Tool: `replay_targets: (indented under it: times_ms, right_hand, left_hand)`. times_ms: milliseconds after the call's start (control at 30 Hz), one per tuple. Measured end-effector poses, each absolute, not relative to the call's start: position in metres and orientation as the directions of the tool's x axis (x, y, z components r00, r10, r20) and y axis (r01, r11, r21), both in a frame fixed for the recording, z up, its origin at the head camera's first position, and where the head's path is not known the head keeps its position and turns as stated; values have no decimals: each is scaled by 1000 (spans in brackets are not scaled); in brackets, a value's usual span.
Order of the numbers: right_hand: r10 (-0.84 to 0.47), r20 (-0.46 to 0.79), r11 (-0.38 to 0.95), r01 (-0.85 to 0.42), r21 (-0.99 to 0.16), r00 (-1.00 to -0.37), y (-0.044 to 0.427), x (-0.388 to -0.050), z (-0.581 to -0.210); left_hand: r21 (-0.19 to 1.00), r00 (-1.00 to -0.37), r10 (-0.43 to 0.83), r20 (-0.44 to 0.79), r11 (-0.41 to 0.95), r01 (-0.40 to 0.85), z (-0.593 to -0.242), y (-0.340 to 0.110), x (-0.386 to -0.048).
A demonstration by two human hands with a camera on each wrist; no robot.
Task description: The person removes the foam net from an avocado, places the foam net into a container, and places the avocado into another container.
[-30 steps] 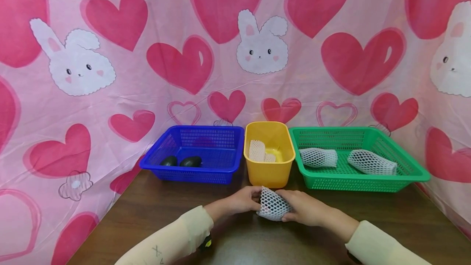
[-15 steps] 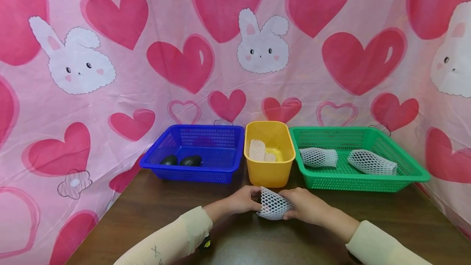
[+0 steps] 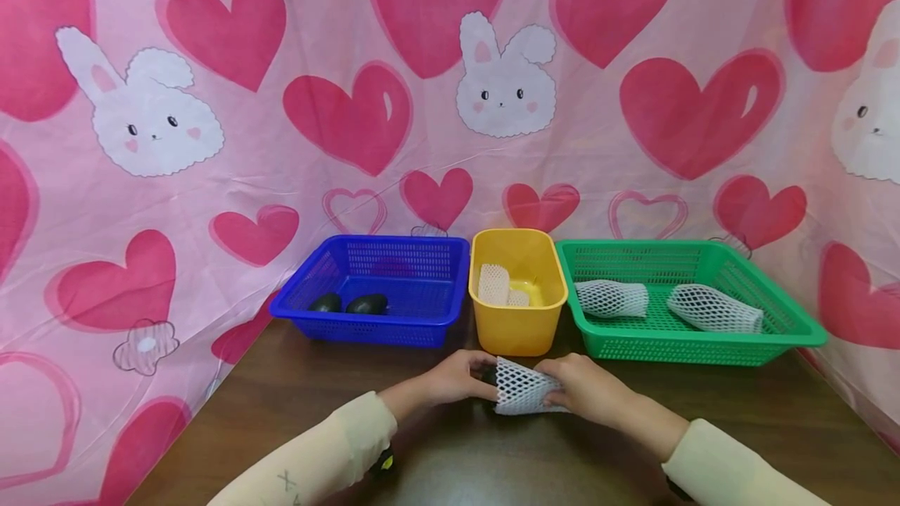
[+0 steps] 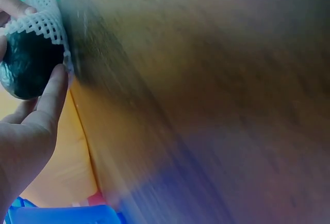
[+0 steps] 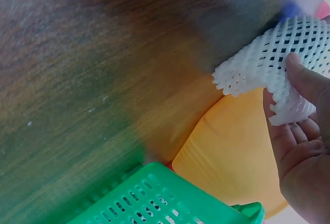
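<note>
A dark green avocado (image 4: 31, 66) is partly inside a white foam net sleeve (image 3: 519, 387). My left hand (image 3: 453, 378) grips the avocado's bare end; in the left wrist view its fingers bend round the fruit beside the net's rim. On the other side, my right hand (image 3: 587, 389) pinches the sleeve, thumb on top and fingers beneath. The right wrist view shows the sleeve's loose end (image 5: 234, 79) sticking out past the thumb. In the head view the avocado is mostly hidden by the net and left fingers.
Behind the hands stands a yellow bin (image 3: 519, 330) with foam nets (image 3: 494, 284) inside. At its left, a blue basket (image 3: 373, 334) holds two avocados (image 3: 367, 304). A green basket (image 3: 692, 350) at right contains two net-covered pieces (image 3: 713, 309). All stand on a brown wooden table (image 3: 485, 459).
The sleeve has become longer and flatter toward the right, its loose end now showing past my right hand. My left hand has shifted slightly left.
</note>
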State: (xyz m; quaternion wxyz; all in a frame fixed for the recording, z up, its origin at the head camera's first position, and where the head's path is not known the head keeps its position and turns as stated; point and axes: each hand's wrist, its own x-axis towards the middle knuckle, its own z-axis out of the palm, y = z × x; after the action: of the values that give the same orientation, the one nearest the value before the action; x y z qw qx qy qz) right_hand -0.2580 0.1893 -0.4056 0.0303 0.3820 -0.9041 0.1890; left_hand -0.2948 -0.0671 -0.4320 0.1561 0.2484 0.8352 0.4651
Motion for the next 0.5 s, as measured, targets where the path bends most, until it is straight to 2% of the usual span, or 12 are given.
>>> replay_targets:
  times_ms: [500]
  right_hand:
    - [-663,212,650,-693,-313,-718,192,-257,-405]
  left_hand:
    - [875,-821,569,-38,416,248,-428,-77,-293]
